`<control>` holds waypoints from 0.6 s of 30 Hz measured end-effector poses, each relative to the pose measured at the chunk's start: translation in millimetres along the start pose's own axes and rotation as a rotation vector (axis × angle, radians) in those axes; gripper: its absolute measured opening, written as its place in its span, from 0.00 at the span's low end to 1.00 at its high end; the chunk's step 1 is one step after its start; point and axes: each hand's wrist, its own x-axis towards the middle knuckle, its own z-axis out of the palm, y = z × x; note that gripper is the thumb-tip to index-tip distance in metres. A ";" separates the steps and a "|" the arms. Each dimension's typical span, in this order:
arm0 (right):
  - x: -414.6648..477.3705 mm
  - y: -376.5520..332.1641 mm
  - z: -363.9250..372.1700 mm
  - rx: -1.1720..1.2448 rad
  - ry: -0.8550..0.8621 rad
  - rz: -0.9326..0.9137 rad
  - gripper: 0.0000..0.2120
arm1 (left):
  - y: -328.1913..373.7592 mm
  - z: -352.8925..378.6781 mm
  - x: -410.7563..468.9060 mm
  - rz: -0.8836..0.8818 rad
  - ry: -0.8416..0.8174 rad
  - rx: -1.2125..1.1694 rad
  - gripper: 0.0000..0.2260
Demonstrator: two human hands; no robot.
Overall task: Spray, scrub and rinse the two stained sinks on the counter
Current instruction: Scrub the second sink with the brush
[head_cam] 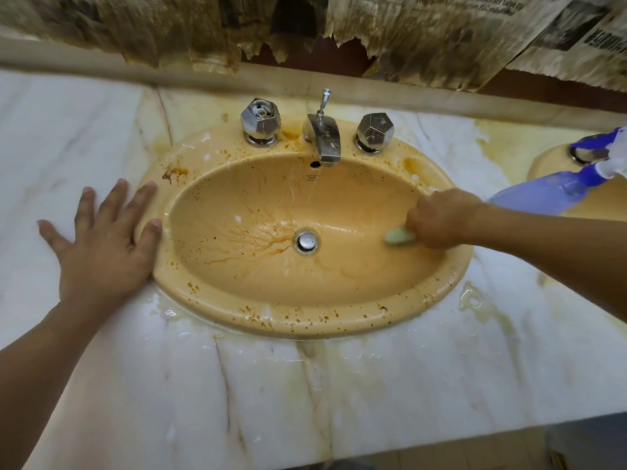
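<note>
Two peach sinks show. One sink (305, 320) fills the middle of the frame, its oval running left to right and dipping a little toward the right. Only the rim of the second sink (549, 161) shows, at the right edge. Both are set in one white marble worktop (305, 401) with yellow stains and wet patches.

The middle sink carries two faceted chrome knobs, a left knob (260, 122) and a right knob (375, 130). One spout (324, 139) between them points toward the lower frame, and one drain (306, 242) sits in the bowl. Brown streaks fan out left of the drain, and brown specks dot the rim.

The left hand (105, 245) lies flat on the worktop at centre left, fingers spread, with forefinger and thumb tips on the sink's rim. The right hand (441, 220) has its fingers curled round one pale green sponge (398, 237), which it presses on the bowl's right wall.

One purple spray bottle (543, 195) sits between the sinks, its long axis rising toward the upper right, head at the frame's edge.

Stained newspaper (559, 28) hangs along the top. "launch MY Value" reads there; the small print under the spout is too fine to read.
</note>
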 end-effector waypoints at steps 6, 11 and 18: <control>44.9 -40.6 -5.9 0.132 0.294 0.063 0.21 | 1.1 -0.1 0.3 0.001 0.000 0.007 0.26; 52.5 -67.4 9.7 0.465 0.054 -0.263 0.19 | -0.8 0.7 0.7 -0.001 0.001 0.006 0.26; 69.3 -59.0 7.9 0.323 0.244 0.010 0.19 | 2.0 -0.8 -0.3 -0.009 0.004 0.019 0.26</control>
